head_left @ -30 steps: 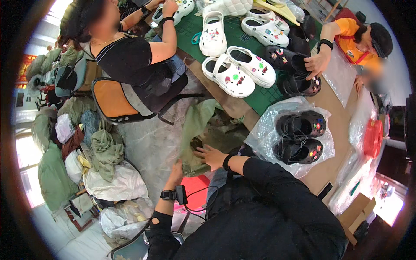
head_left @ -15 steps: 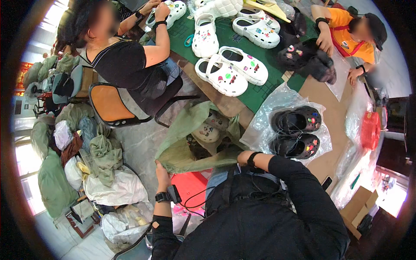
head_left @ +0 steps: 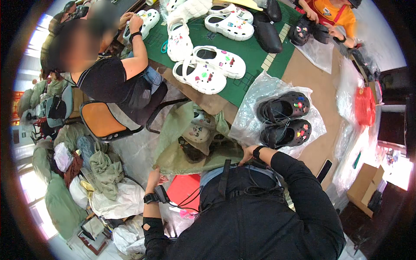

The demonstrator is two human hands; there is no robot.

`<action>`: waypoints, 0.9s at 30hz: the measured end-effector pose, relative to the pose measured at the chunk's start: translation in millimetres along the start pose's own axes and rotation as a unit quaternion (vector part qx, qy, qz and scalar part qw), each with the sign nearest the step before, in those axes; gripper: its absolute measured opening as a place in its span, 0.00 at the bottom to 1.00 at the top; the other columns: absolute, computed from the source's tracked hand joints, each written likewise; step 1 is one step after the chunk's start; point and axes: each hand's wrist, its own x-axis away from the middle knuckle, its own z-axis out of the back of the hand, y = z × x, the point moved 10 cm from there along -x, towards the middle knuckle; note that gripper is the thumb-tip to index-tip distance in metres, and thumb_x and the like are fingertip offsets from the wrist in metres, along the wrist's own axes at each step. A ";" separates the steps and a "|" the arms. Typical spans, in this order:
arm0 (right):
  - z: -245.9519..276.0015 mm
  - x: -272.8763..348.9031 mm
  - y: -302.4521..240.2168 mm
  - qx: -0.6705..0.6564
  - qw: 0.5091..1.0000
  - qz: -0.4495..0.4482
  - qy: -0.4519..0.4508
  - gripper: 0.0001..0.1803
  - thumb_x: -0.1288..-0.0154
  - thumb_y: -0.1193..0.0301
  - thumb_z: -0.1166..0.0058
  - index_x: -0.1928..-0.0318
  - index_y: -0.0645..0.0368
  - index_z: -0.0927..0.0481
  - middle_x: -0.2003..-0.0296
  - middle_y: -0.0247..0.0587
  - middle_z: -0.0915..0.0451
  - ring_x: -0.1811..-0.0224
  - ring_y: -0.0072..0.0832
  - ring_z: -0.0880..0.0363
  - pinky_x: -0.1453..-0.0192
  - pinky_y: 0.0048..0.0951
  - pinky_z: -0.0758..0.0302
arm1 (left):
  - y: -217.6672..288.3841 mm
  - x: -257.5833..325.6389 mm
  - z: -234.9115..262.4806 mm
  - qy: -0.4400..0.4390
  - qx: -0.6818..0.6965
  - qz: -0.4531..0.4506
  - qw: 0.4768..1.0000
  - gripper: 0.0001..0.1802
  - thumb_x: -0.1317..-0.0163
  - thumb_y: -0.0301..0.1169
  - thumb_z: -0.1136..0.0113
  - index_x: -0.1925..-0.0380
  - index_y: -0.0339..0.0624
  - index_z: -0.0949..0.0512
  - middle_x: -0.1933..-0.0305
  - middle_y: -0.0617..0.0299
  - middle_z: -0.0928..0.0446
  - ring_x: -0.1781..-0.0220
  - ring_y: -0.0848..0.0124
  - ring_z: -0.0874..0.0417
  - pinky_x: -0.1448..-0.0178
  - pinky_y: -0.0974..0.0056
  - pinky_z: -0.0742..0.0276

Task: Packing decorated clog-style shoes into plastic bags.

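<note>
Between my two hands hangs a green woven sack (head_left: 171, 143), its mouth stretched wide. My left hand (head_left: 153, 177) is closed on the sack's left edge, and my right hand (head_left: 248, 154) pinches the rim at the other side, beside the table. Inside lie white clogs (head_left: 198, 133) with charms, partly in thin wrapping; darker shoes (head_left: 194, 152) show less clearly beneath. Close to my right hand, a pair of black clogs (head_left: 288, 133) with colourful charms rests on a clear plastic bag (head_left: 247, 125) on the table.
White charm-covered clogs (head_left: 199, 78) stand on a green mat (head_left: 242, 91). A co-worker at left handles a white clog (head_left: 148, 19); another at far right holds black clogs (head_left: 300, 32). An orange-backed chair (head_left: 102, 119), piled sacks (head_left: 65, 206) and a cardboard box (head_left: 365, 186) stand around.
The view has shifted, and more of the sack's contents shows. The far-right co-worker has drawn the black clogs back from the mat, uncovering plain black shoes. Both my hands keep their grip.
</note>
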 end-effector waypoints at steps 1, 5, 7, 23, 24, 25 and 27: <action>-2.8 4.3 -0.7 -0.011 1.000 0.004 -0.017 0.60 0.54 0.29 0.58 0.32 0.59 0.60 0.35 0.47 0.45 0.37 0.46 0.41 0.38 0.46 0.42 | 12.0 6.0 1.2 0.019 -0.081 -0.023 0.996 0.30 0.38 0.51 0.59 0.77 0.32 0.23 0.81 0.54 0.23 0.79 0.64 0.20 0.75 0.64 0.27; -19.7 -13.7 12.3 -0.102 0.993 0.011 -0.049 0.56 0.49 0.33 0.59 0.32 0.58 0.63 0.35 0.52 0.47 0.37 0.47 0.42 0.40 0.47 0.41 | 46.9 19.1 23.3 0.104 -0.180 -0.123 0.970 0.19 0.45 0.39 0.54 0.77 0.34 0.22 0.77 0.49 0.21 0.75 0.60 0.18 0.71 0.60 0.26; -32.2 -45.4 28.6 -0.183 0.981 0.010 -0.064 0.52 0.45 0.37 0.60 0.32 0.55 0.65 0.35 0.53 0.47 0.36 0.46 0.43 0.43 0.47 0.39 | 92.3 49.5 46.3 0.294 -0.331 -0.218 0.870 0.14 0.53 0.34 0.52 0.75 0.37 0.21 0.74 0.45 0.22 0.69 0.52 0.19 0.65 0.55 0.26; 25.4 -3.5 -24.1 0.101 0.951 0.106 0.272 0.21 0.43 0.55 0.50 0.59 0.60 0.22 0.63 0.50 0.21 0.58 0.43 0.23 0.57 0.43 0.27 | 122.9 65.4 45.7 0.310 -0.376 -0.251 0.836 0.20 0.53 0.22 0.52 0.56 0.48 0.29 0.68 0.43 0.23 0.62 0.47 0.22 0.61 0.50 0.28; 46.7 6.9 -40.0 0.071 0.918 0.143 0.364 0.20 0.44 0.56 0.49 0.61 0.60 0.23 0.67 0.50 0.20 0.62 0.44 0.22 0.61 0.44 0.26 | 120.6 63.2 44.1 0.305 -0.385 -0.249 0.835 0.19 0.53 0.22 0.52 0.58 0.48 0.28 0.68 0.43 0.23 0.62 0.47 0.22 0.61 0.50 0.28; 66.6 27.6 -57.5 0.026 0.885 0.178 0.431 0.18 0.44 0.59 0.48 0.60 0.60 0.28 0.73 0.51 0.21 0.67 0.47 0.22 0.65 0.46 0.27 | 113.8 62.1 46.8 0.306 -0.385 -0.246 0.835 0.19 0.53 0.22 0.52 0.58 0.48 0.28 0.68 0.43 0.23 0.62 0.47 0.22 0.61 0.50 0.28; 113.3 76.7 -71.5 -0.082 0.810 0.159 0.559 0.23 0.45 0.60 0.46 0.55 0.62 0.33 0.74 0.50 0.22 0.71 0.46 0.22 0.70 0.43 0.25 | 105.1 59.1 48.2 0.304 -0.396 -0.252 0.829 0.17 0.52 0.22 0.52 0.61 0.48 0.26 0.68 0.44 0.23 0.63 0.48 0.22 0.61 0.50 0.28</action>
